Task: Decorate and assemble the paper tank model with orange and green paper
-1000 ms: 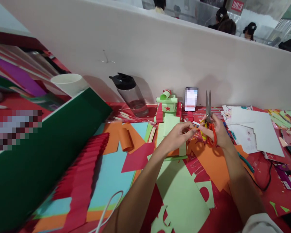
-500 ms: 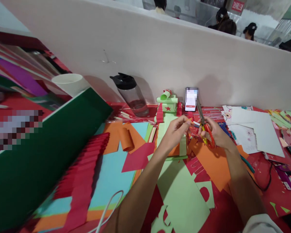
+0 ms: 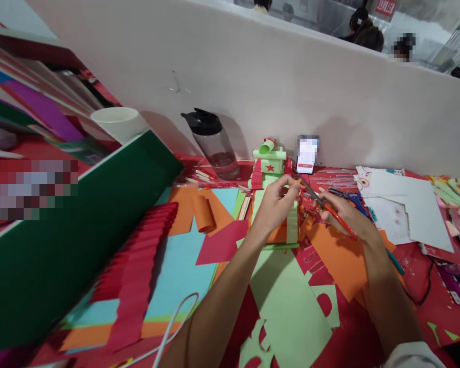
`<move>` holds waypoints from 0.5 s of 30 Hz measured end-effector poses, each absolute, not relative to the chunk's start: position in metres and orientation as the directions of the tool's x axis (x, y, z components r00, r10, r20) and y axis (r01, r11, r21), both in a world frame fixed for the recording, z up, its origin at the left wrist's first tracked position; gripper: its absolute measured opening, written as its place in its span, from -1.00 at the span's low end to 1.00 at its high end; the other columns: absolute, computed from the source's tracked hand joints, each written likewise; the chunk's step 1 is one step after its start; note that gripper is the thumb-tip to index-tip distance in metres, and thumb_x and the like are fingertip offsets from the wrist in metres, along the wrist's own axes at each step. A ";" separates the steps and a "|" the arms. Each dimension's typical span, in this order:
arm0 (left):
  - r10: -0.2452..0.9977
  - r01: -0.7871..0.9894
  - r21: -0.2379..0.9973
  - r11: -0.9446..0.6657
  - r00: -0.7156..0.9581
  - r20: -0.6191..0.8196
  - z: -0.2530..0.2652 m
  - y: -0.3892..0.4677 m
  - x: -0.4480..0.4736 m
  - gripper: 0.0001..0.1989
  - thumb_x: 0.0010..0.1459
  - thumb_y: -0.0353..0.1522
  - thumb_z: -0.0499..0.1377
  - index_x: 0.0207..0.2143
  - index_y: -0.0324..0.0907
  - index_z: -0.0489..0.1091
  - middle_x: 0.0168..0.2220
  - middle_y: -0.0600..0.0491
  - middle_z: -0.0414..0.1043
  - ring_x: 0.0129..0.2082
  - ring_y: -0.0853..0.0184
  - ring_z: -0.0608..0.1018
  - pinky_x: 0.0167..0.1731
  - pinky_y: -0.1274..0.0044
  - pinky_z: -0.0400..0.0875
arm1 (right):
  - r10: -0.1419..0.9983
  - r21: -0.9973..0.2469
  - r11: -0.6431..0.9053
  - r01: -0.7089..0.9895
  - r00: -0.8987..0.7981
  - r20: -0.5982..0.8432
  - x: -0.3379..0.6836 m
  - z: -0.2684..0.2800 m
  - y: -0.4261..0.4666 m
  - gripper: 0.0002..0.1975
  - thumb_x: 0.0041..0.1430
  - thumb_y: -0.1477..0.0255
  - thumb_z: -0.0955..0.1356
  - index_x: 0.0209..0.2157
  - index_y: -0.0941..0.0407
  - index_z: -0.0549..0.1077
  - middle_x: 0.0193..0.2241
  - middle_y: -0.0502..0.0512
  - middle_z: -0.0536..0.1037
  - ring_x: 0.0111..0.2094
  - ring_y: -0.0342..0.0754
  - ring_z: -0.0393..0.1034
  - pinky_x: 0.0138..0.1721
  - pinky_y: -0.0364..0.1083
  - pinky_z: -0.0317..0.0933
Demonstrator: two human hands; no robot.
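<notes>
1. Head view: the scissors (image 3: 322, 203), metal-bladed and red-handled, slant above the table (image 3: 437, 312), tips toward the left hand (image 3: 278, 203).
2. The right hand (image 3: 348, 217) wraps their handle.
3. The left hand pinches a small orange scrap (image 3: 299, 182) between thumb and finger, just beside the blades; whether they touch, I cannot tell.
4. A green model (image 3: 270, 180) with a red star (image 3: 270, 167) stands beyond, partly hidden by the left hand.
5. Coloured sheets (image 3: 287, 296) litter the red table; a bottle (image 3: 216, 151) and phone (image 3: 307, 157) stand by the white partition (image 3: 230, 76).
6. Beyond it, people (image 3: 369, 37) show.
</notes>
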State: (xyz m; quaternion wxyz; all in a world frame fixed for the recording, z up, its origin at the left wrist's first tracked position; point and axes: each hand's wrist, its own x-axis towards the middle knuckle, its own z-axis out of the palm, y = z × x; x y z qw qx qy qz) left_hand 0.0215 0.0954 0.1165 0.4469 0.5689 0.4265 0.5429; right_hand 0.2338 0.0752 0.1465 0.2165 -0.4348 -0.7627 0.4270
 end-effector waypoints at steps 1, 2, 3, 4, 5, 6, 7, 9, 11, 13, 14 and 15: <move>0.970 -0.001 0.971 -0.238 0.047 0.238 0.116 0.095 0.022 -0.76 0.25 -0.23 0.18 -0.45 -0.14 0.32 -0.53 0.14 0.36 -0.52 0.40 0.39 -0.45 0.56 0.27 | 0.849 -0.837 0.259 0.481 -0.526 -0.040 0.233 0.147 0.075 -0.41 0.26 -0.20 0.32 -0.13 0.06 0.39 -0.31 0.02 0.47 -0.34 -0.03 0.36 -0.29 -0.08 0.21; 0.969 -0.003 0.971 -0.241 0.048 0.241 0.116 0.096 0.022 -0.75 0.25 -0.23 0.18 -0.45 -0.14 0.32 -0.53 0.14 0.36 -0.52 0.40 0.39 -0.46 0.56 0.27 | 0.851 -0.835 0.261 0.484 -0.524 -0.037 0.233 0.148 0.075 -0.42 0.27 -0.20 0.32 -0.14 0.06 0.39 -0.31 0.02 0.48 -0.34 -0.03 0.37 -0.28 -0.08 0.21; 0.968 -0.008 0.970 -0.245 0.048 0.245 0.116 0.096 0.022 -0.75 0.25 -0.22 0.19 -0.45 -0.14 0.32 -0.53 0.14 0.36 -0.52 0.40 0.38 -0.46 0.56 0.27 | 0.853 -0.833 0.262 0.487 -0.521 -0.036 0.232 0.149 0.075 -0.43 0.27 -0.19 0.32 -0.16 0.06 0.38 -0.32 0.02 0.49 -0.34 -0.03 0.37 -0.27 -0.07 0.22; 0.967 -0.014 0.968 -0.249 0.049 0.249 0.115 0.096 0.022 -0.74 0.25 -0.22 0.19 -0.46 -0.14 0.32 -0.53 0.14 0.36 -0.51 0.40 0.38 -0.46 0.56 0.26 | 0.854 -0.833 0.259 0.489 -0.518 -0.038 0.232 0.149 0.074 -0.44 0.28 -0.19 0.31 -0.18 0.06 0.38 -0.33 0.02 0.49 -0.35 -0.03 0.38 -0.26 -0.07 0.22; 0.966 -0.018 0.967 -0.253 0.051 0.254 0.115 0.096 0.022 -0.73 0.26 -0.21 0.19 -0.46 -0.14 0.31 -0.53 0.13 0.35 -0.51 0.40 0.38 -0.46 0.56 0.26 | 0.856 -0.833 0.256 0.490 -0.515 -0.039 0.232 0.149 0.074 -0.44 0.29 -0.19 0.30 -0.20 0.06 0.37 -0.34 0.01 0.49 -0.35 -0.03 0.37 -0.27 -0.07 0.22; 0.965 -0.022 0.966 -0.257 0.054 0.258 0.115 0.096 0.022 -0.72 0.26 -0.21 0.19 -0.47 -0.14 0.30 -0.53 0.13 0.34 -0.51 0.40 0.38 -0.46 0.56 0.26 | 0.857 -0.833 0.255 0.491 -0.514 -0.040 0.231 0.150 0.074 -0.44 0.28 -0.20 0.30 -0.22 0.06 0.37 -0.36 0.01 0.48 -0.36 -0.03 0.37 -0.28 -0.07 0.21; 0.964 -0.024 0.965 -0.260 0.057 0.261 0.115 0.096 0.022 -0.72 0.26 -0.21 0.19 -0.47 -0.14 0.30 -0.53 0.14 0.34 -0.51 0.40 0.38 -0.46 0.56 0.26 | 0.858 -0.832 0.255 0.493 -0.513 -0.040 0.231 0.150 0.075 -0.43 0.28 -0.20 0.30 -0.23 0.06 0.36 -0.38 0.00 0.47 -0.37 -0.03 0.36 -0.29 -0.08 0.21; 0.963 -0.023 0.965 -0.263 0.061 0.264 0.116 0.096 0.022 -0.72 0.26 -0.21 0.18 -0.47 -0.13 0.29 -0.54 0.14 0.34 -0.51 0.40 0.37 -0.47 0.56 0.26 | 0.858 -0.830 0.257 0.495 -0.513 -0.040 0.231 0.149 0.075 -0.42 0.26 -0.21 0.31 -0.23 0.06 0.36 -0.39 -0.01 0.45 -0.39 -0.04 0.33 -0.30 -0.08 0.21; 0.962 -0.021 0.964 -0.264 0.063 0.265 0.116 0.096 0.022 -0.72 0.26 -0.22 0.18 -0.47 -0.13 0.29 -0.54 0.14 0.33 -0.52 0.40 0.37 -0.47 0.56 0.26 | 0.857 -0.833 0.254 0.492 -0.514 -0.042 0.231 0.149 0.076 -0.42 0.26 -0.22 0.31 -0.22 0.06 0.37 -0.40 -0.03 0.43 -0.40 -0.06 0.31 -0.31 -0.09 0.21; 0.963 -0.018 0.965 -0.262 0.063 0.262 0.117 0.095 0.022 -0.73 0.26 -0.23 0.18 -0.47 -0.13 0.29 -0.54 0.14 0.34 -0.51 0.40 0.37 -0.47 0.56 0.26 | 0.855 -0.837 0.253 0.485 -0.517 -0.041 0.231 0.149 0.076 -0.42 0.26 -0.22 0.31 -0.21 0.06 0.37 -0.40 -0.03 0.42 -0.40 -0.06 0.31 -0.31 -0.08 0.22; 0.963 -0.017 0.965 -0.260 0.062 0.260 0.117 0.095 0.022 -0.73 0.26 -0.23 0.18 -0.47 -0.13 0.29 -0.54 0.13 0.34 -0.51 0.40 0.37 -0.47 0.56 0.26 | 0.855 -0.838 0.252 0.484 -0.516 -0.041 0.231 0.149 0.076 -0.42 0.25 -0.22 0.31 -0.21 0.06 0.37 -0.40 -0.03 0.42 -0.40 -0.06 0.31 -0.31 -0.08 0.22; 0.964 -0.017 0.966 -0.259 0.061 0.259 0.118 0.095 0.022 -0.72 0.26 -0.22 0.18 -0.48 -0.13 0.29 -0.54 0.13 0.34 -0.52 0.40 0.37 -0.47 0.56 0.26 | 0.857 -0.838 0.249 0.485 -0.513 -0.042 0.231 0.149 0.076 -0.42 0.25 -0.22 0.31 -0.21 0.06 0.37 -0.40 -0.03 0.42 -0.40 -0.06 0.31 -0.31 -0.08 0.22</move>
